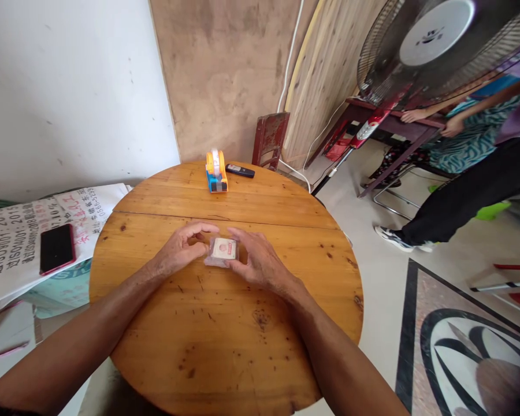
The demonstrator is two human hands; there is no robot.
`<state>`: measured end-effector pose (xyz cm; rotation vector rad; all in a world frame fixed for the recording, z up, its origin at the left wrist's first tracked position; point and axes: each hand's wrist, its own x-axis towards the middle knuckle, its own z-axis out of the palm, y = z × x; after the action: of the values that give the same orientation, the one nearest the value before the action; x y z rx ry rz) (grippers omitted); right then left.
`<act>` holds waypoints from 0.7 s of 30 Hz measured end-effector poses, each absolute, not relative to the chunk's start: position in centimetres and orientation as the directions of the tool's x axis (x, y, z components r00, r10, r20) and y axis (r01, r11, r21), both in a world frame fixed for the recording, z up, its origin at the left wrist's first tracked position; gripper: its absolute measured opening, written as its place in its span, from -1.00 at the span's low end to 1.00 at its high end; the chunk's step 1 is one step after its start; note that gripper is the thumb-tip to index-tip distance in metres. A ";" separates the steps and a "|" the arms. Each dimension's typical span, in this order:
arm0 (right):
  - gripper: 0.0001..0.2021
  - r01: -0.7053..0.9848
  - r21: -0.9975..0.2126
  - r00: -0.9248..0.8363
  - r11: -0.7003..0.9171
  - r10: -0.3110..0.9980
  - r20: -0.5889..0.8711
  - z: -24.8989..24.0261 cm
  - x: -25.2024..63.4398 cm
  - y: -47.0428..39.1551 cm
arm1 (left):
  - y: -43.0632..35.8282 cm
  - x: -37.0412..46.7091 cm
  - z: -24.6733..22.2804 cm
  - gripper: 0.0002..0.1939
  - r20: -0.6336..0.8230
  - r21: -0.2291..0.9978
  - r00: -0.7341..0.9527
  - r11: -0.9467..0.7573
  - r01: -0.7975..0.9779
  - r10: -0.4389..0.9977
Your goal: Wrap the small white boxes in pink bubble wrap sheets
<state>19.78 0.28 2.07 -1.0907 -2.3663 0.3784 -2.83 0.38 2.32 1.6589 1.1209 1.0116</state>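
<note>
A small white packet (224, 249) with red print, wrapped in clear plastic, is at the middle of the round wooden table (225, 346). My right hand (262, 260) grips its right side, with the thumb at the near edge and a fingertip by the far corner. On the other side, my left hand (184, 248) has curved fingers with a gap between thumb and forefinger. Its thumb tip is close to the loose plastic at the packet's left edge; whether they touch, I cannot tell.
An orange and blue tape dispenser (216, 172) and a dark remote control (240, 170) lie at the table's far side. Left are a phone (58, 248) and a printed white sack (13, 231). A floor fan (366, 130) stands right; people are beyond it.
</note>
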 end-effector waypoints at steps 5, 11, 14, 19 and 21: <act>-0.34 0.642 -0.436 -0.528 0.630 0.776 0.344 1.7 20.6 1.0 | 0.3 -2.6 2.6 -0.58 0.194 0.937 0.286 -0.264 0.230 0.938; -0.35 0.663 -0.456 -0.542 0.594 0.801 0.256 1.9 20.5 1.0 | 0.3 -2.2 1.2 -0.30 0.119 0.945 0.333 -0.209 0.251 0.936; -0.30 0.632 -0.477 -0.570 0.611 0.783 0.249 2.2 20.6 0.9 | 0.4 -2.1 0.3 -0.13 0.110 0.963 0.370 -0.191 0.191 0.923; -0.26 0.626 -0.467 -0.568 0.624 0.776 0.275 2.0 20.7 0.9 | 0.6 -2.1 -0.4 -0.18 0.135 0.968 0.402 -0.207 0.141 0.906; -0.30 0.614 -0.468 -0.567 0.635 0.768 0.299 1.8 20.6 0.9 | 0.6 -2.1 -0.4 -0.24 0.179 0.951 0.405 -0.263 0.164 0.897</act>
<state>20.61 0.90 1.83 -1.0841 -2.3792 0.4314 -2.14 0.65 -0.36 1.6978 0.9374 0.9525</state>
